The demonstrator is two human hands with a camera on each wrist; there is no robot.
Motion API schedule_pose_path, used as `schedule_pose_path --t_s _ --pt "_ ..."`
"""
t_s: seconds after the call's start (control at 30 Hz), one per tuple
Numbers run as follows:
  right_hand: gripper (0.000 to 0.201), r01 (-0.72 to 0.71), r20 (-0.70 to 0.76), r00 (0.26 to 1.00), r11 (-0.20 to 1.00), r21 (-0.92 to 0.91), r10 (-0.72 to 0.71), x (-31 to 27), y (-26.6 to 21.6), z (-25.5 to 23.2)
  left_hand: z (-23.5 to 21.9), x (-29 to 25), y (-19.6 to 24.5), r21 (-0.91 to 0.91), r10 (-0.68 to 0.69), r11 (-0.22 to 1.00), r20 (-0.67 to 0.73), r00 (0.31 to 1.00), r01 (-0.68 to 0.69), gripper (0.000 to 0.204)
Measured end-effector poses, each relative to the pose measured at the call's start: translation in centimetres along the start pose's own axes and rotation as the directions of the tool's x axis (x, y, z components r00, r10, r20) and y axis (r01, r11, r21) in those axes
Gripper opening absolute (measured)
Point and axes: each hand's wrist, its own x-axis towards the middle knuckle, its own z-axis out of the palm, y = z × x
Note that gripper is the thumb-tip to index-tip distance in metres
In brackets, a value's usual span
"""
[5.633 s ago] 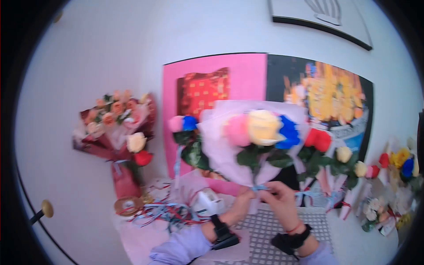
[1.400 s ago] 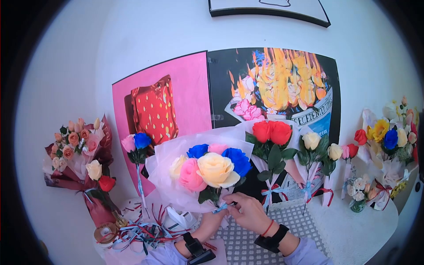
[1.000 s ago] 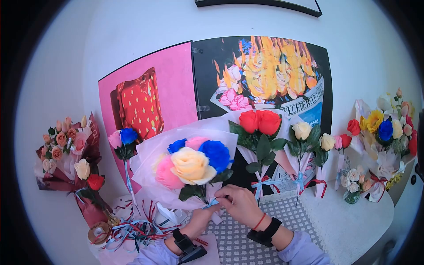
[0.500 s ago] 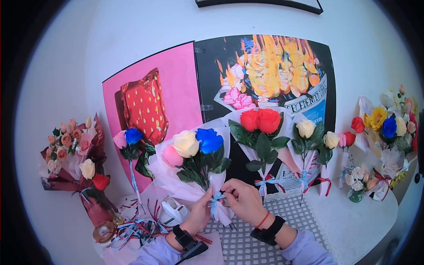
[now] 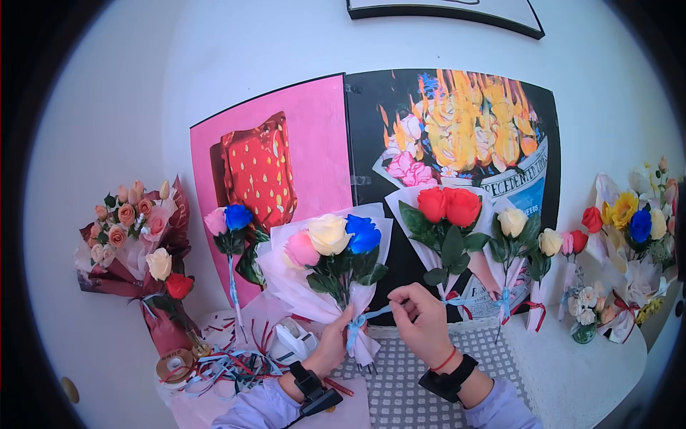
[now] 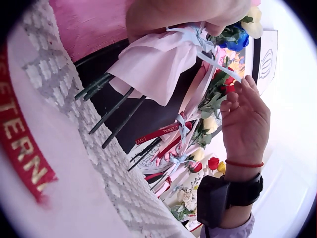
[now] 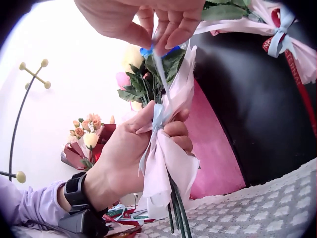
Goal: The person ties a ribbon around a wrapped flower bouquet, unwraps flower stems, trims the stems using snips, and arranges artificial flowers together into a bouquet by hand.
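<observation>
My left hand (image 5: 331,343) grips the gathered neck of a rose bouquet (image 5: 332,268) in pale pink wrapping paper. Pink, cream and blue roses face forward above dark leaves. A light blue ribbon (image 7: 159,116) is tied round the neck, with its knot beside my left fingers. Off to the right, my right hand (image 5: 420,325) pinches one end of this ribbon between thumb and fingertips, and the strip is stretched taut from the knot. Dark green stems (image 6: 116,116) stick out below the paper in the left wrist view, over the grey-and-white patterned mat (image 5: 421,386).
Loose red and blue ribbons (image 5: 236,368), a white tape dispenser (image 5: 293,342) and a ribbon spool (image 5: 175,365) lie at left. Wrapped roses (image 5: 446,207) lean on the posters behind. Bouquets stand at far left (image 5: 136,229) and far right (image 5: 639,229).
The bouquet has turned from facing me to standing upright. Half a second ago both hands were at the knot; now the right hand has drawn a ribbon end out to the right.
</observation>
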Motion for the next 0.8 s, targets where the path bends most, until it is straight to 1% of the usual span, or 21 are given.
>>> schedule_pose_path --t_s 0.03,0.07,0.1,0.13,0.17,0.23,0.27,0.33,0.4,0.43,0.47,0.5,0.53,0.57,0.63,0.67,0.7,0.73,0.8 --pt "0.009 -0.034 0.012 0.999 0.999 -0.032 0.035 0.0 -0.2 0.0 0.1 0.0 0.0 0.000 0.000 1.000 0.000 1.000 0.000 0.046" --pt "0.009 -0.034 0.013 0.999 0.999 -0.032 0.035 0.0 -0.2 0.1 0.2 -0.1 0.1 0.035 0.016 0.999 -0.004 1.000 -0.016 0.043" --pt "0.009 0.012 -0.049 0.999 0.996 -0.083 -0.016 -0.1 0.0 0.2 0.3 -0.2 0.4 0.070 0.033 0.997 -0.009 0.999 -0.032 0.041" --pt "0.010 0.056 -0.104 0.992 0.989 -0.137 -0.070 -0.1 0.1 0.4 0.6 -0.4 0.8 0.068 0.035 0.997 -0.012 0.999 -0.034 0.041" --pt "0.010 0.058 -0.097 0.993 0.989 -0.136 -0.072 -0.1 0.4 0.4 0.9 -0.6 1.2 0.063 0.047 0.997 -0.036 0.998 -0.045 0.040" --pt "0.007 0.188 -0.036 0.978 0.938 -0.292 -0.207 -0.2 0.9 0.3 1.1 -0.7 1.6 0.053 0.062 0.997 -0.064 0.996 -0.058 0.039" --pt "0.007 0.190 -0.032 0.977 0.937 -0.292 -0.208 -0.4 0.9 0.5 0.9 -0.7 1.7 0.039 0.058 0.998 -0.085 0.995 -0.055 0.039" --pt "0.004 0.125 0.114 0.989 0.956 -0.265 -0.097 -1.0 0.6 0.9 0.9 -0.7 1.8 0.023 0.054 0.998 -0.103 0.993 -0.051 0.038" --pt "0.003 0.143 0.135 0.985 0.948 -0.283 -0.108 -1.4 1.0 1.4 1.1 -0.6 1.5 0.032 0.097 0.995 -0.148 0.984 -0.094 0.043" --pt "0.004 0.158 0.155 0.981 0.940 -0.302 -0.115 -1.5 1.0 1.5 1.0 -0.6 1.3 0.029 0.094 0.995 -0.135 0.986 -0.091 0.043" --pt "0.006 0.153 0.156 0.982 0.940 -0.305 -0.110 -1.6 0.8 1.6 0.9 -0.7 0.9 0.028 0.109 0.994 -0.122 0.987 -0.106 0.042" --pt "0.009 0.192 0.153 0.976 0.935 -0.299 -0.152 -1.7 1.0 1.7 0.8 -0.5 0.5 0.023 0.119 0.993 -0.100 0.988 -0.117 0.042" --pt "0.012 0.201 0.152 0.975 0.934 -0.295 -0.162 -1.6 0.8 1.6 0.8 -0.6 0.3 -0.002 0.112 0.994 -0.051 0.992 -0.113 0.039" --pt "0.015 0.207 0.148 0.974 0.932 -0.297 -0.169 -1.6 0.6 1.6 1.1 -0.8 0.1 0.000 0.142 0.990 -0.062 0.988 -0.142 0.038" --pt "0.013 0.210 0.186 0.970 0.933 -0.293 -0.159 -1.9 1.0 1.8 1.7 -1.2 0.0 0.011 0.195 0.981 -0.026 0.980 -0.195 0.038" --pt "0.013 0.199 0.176 0.973 0.935 -0.293 -0.152 -2.0 1.0 1.9 2.4 -1.7 0.3 0.018 0.193 0.981 -0.047 0.980 -0.192 0.039" --pt "0.013 0.189 0.169 0.975 0.938 -0.290 -0.144 -2.1 0.9 1.9 1.5 -1.3 -0.4 -0.015 0.170 0.985 -0.015 0.985 -0.170 0.038" --pt "0.012 0.193 0.149 0.977 0.939 -0.283 -0.155 -2.0 0.9 2.0 1.7 -1.4 -0.4 0.003 0.168 0.986 -0.045 0.985 -0.168 0.038" --pt "0.009 0.203 0.120 0.977 0.947 -0.247 -0.178 -1.8 0.4 1.7 1.3 -1.2 -0.4 0.034 0.200 0.980 -0.052 0.978 -0.198 0.036"
